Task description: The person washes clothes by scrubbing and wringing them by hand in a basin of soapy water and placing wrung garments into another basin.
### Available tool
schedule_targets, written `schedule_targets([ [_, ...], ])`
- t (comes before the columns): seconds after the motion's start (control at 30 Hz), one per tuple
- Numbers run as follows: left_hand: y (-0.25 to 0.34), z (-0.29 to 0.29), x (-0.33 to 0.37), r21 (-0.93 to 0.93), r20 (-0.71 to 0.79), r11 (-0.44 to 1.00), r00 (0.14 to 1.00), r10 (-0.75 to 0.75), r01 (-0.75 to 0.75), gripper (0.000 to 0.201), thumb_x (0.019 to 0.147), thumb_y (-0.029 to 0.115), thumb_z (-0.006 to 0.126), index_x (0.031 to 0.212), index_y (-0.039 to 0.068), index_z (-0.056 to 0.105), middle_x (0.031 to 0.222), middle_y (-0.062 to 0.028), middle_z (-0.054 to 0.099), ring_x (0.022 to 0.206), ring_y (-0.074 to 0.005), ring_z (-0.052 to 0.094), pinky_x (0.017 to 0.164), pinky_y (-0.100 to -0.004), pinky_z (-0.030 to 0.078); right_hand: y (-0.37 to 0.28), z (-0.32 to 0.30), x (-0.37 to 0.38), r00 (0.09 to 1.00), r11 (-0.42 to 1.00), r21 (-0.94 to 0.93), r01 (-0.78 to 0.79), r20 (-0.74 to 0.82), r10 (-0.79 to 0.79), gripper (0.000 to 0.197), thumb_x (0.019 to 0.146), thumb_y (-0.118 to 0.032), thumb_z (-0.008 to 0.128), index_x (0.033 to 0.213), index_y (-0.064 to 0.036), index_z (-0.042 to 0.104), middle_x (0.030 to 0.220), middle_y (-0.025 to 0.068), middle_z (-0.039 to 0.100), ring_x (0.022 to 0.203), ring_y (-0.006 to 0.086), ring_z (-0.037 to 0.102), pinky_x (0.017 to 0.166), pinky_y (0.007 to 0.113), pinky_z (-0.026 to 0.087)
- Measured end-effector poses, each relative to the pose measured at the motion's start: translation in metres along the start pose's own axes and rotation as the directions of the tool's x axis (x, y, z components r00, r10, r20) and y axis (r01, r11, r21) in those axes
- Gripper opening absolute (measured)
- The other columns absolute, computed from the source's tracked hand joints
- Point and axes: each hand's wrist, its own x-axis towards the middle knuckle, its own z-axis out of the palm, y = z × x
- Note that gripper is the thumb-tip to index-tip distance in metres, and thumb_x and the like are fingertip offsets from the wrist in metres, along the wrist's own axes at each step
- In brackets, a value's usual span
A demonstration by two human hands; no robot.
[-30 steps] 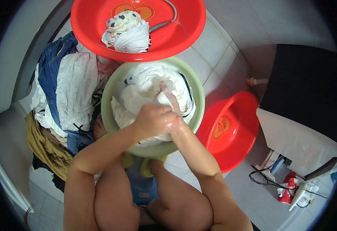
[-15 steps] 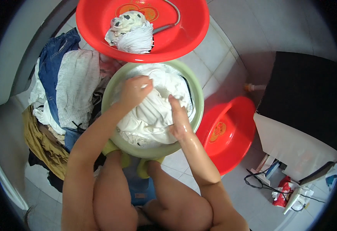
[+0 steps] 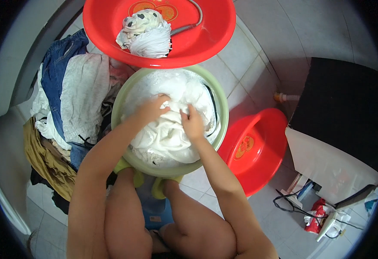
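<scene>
A pale green basin (image 3: 117, 105) stands before my feet, full of soapy water and wet white cloth (image 3: 167, 131). My left hand (image 3: 153, 108) is over the cloth's middle, its fingers curled on a fold and slightly blurred. Across from it, my right hand (image 3: 192, 124) pinches the same cloth between thumb and fingers. Only a short stretch of fabric runs between the two hands. Suds lie around the cloth, and a dark-edged piece (image 3: 212, 103) rests along the basin's right inner wall.
A large red basin (image 3: 206, 45) beyond holds twisted wet clothes (image 3: 148, 34) and a shower hose (image 3: 189, 28). Piled laundry (image 3: 83, 95) lies at left. Another red basin (image 3: 262, 159) leans at right, near a black-topped white appliance (image 3: 340, 108) and cables (image 3: 288, 203).
My right hand has turned over, its back now upward, and moved slightly left onto the cloth. My left hand is lower and nearer to it. The bunched cloth has slackened and spread.
</scene>
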Motion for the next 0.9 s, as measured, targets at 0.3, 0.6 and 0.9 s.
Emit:
schedule_targets([
  [0.3, -0.132, 0.039, -0.043, 0.363, 0.043, 0.931, 0.997, -0.063, 0.043, 0.029, 0.091, 0.019, 0.046, 0.117, 0.008, 0.056, 0.104, -0.0179, 0.062, 0.093, -0.0342, 0.059, 0.083, -0.0435, 0.047, -0.014, 0.047, -0.007, 0.996, 0.971, -0.228, 0.077, 0.059, -0.066, 0.031, 0.077, -0.011, 0.061, 0.106, -0.0029, 0.058, 0.088, 0.0138, 0.062, 0.085, 0.0324, 0.061, 0.068, 0.047, 0.048],
  [0.6, 0.157, -0.014, -0.03, -0.415, -0.188, 0.897, 0.979, 0.077, -0.15, 0.013, 0.077, 0.012, 0.067, 0.084, 0.002, 0.065, 0.079, -0.0121, 0.062, 0.075, -0.0272, 0.062, 0.069, -0.0351, 0.049, 0.009, -0.013, -0.002, 0.797, -0.336, 0.723, -0.604, 0.547, -0.256, 0.036, 0.097, -0.032, 0.042, 0.118, -0.0042, 0.051, 0.106, 0.009, 0.059, 0.095, 0.0211, 0.06, 0.079, 0.034, 0.052],
  [0.9, 0.141, -0.045, 0.013, -0.707, 0.038, 0.705, 0.998, -0.051, 0.063, 0.028, 0.088, 0.022, 0.063, 0.065, 0.006, 0.057, 0.059, 0.0039, 0.049, 0.053, -0.0078, 0.046, 0.051, -0.0245, 0.04, -0.086, -0.048, -0.038, 0.776, -0.062, 0.842, -0.535, 0.519, 0.358, 0.039, 0.098, -0.034, 0.037, 0.119, -0.0034, 0.05, 0.112, 0.0118, 0.059, 0.097, 0.0245, 0.061, 0.083, 0.037, 0.053],
])
